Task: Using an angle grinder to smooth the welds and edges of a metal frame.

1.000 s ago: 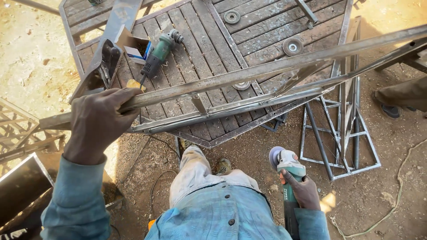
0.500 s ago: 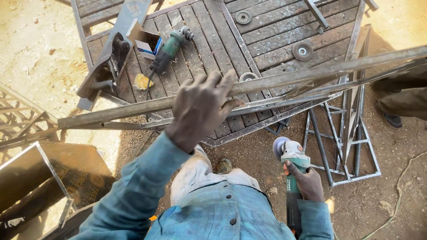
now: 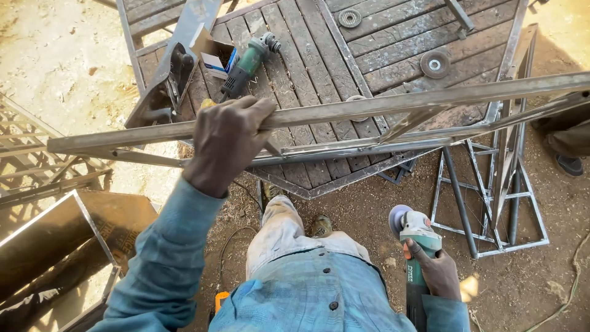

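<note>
1 table (image 3: 393,55), lying under everything | 1 steel frame (image 3: 381,110) resting across it | 2 grinders (image 3: 246,64), 2 discs (image 3: 435,63) | your left hand (image 3: 227,144) is clamping the frame's top bar, having slid right since before | your right hand (image 3: 439,273) is gripping the second grinder (image 3: 415,230) low by your leg.
</note>
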